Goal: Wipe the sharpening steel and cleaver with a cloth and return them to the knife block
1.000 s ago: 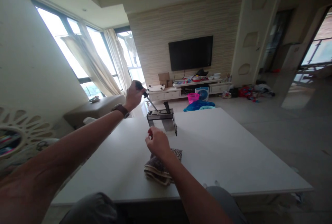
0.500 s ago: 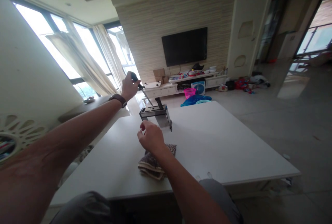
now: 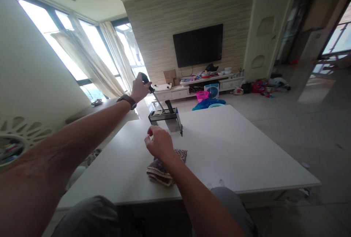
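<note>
My left hand (image 3: 140,87), with a watch at the wrist, is closed around the black handle of a sharpening steel (image 3: 158,100). Its thin metal rod slants down to the top of a knife block (image 3: 172,123), where the tip meets the slots. One black handle (image 3: 169,106) stands up from the same block, beside the rod. My right hand (image 3: 159,142) hovers in front of the block, fingers loosely curled and apart from the thumb, with nothing visible in them. Below it lies a folded brown patterned cloth (image 3: 160,172), partly hidden by my right hand and forearm.
The block and cloth are on a white table (image 3: 219,149). Past its far edge are a pink basket (image 3: 202,96), a blue bag (image 3: 207,104) and a low TV cabinet (image 3: 179,93) with clutter on top. My knees are at the near edge.
My left hand has moved slightly right, and the rod's tip has gone from left of the block to its top. My right hand keeps its place. The view has shifted slightly.
</note>
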The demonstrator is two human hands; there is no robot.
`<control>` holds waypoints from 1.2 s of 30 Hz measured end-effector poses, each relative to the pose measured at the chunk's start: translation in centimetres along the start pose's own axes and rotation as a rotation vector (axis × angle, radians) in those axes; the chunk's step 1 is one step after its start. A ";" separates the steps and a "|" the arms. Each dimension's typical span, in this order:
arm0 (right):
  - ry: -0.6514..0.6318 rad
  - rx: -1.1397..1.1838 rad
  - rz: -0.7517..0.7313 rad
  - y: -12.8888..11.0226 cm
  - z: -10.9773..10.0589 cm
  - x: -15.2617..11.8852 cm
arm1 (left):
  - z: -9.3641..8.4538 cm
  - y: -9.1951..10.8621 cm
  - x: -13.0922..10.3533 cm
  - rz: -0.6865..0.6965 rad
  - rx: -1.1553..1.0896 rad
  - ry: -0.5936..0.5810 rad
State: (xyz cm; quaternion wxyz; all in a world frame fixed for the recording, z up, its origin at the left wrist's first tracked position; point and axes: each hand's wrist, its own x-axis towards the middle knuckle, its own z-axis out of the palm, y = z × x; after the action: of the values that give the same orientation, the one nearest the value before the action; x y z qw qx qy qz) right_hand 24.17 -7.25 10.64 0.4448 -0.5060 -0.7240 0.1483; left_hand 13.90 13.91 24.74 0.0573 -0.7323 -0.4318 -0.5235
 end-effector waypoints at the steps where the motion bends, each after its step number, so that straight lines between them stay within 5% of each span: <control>1: -0.004 -0.005 -0.001 0.0 0.0 0.0 | 0.0 0.0 0.0 -0.008 -0.002 -0.002; 24: -0.100 -0.103 -0.013 -0.4 1.6 0.3 | 1.1 -2.9 -0.4 -0.042 -0.045 0.022; 36: -0.183 -0.142 -0.066 -0.9 3.1 0.1 | 5.4 -3.8 -1.4 -0.199 -0.163 0.102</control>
State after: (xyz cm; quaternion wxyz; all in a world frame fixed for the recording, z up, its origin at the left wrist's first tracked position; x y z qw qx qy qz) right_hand 21.12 -6.81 9.58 0.3447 -0.4965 -0.7864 0.1277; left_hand 15.05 18.34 19.84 -0.0328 -0.6606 -0.4548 -0.5964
